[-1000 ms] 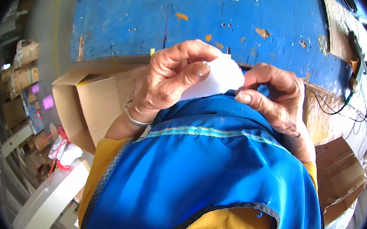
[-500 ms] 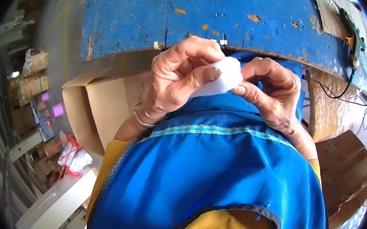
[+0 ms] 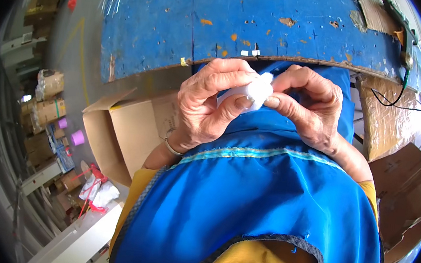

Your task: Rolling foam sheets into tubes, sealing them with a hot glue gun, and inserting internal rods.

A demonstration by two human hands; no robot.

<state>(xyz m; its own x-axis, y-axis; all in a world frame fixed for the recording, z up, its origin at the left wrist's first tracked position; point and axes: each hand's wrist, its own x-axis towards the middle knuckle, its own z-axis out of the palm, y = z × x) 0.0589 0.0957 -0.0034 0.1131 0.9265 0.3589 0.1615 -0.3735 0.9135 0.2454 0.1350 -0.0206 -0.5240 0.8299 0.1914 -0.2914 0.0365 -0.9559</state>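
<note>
Workbench [image 3: 181,17], blue and chipped, spans the far side; nearer lies a blue apron [image 3: 260,197]. Over its upper edge, the left hand [image 3: 203,100] closes thumb and fingers on a white fleecy wad [image 3: 260,90]. The right hand's [image 3: 314,103] slightly parted fingertips meet its right edge; I cannot tell if they grip. This looks like shaping the wad's end, calling for steady left support and light right fingertips.

Soft white piece [image 3: 259,91], bunched into a small roll | its fuzzy end left exposed, its smoother length partly hidden | held pinched from both sides, just in front of the blue table's [image 3: 154,30] near edge
</note>
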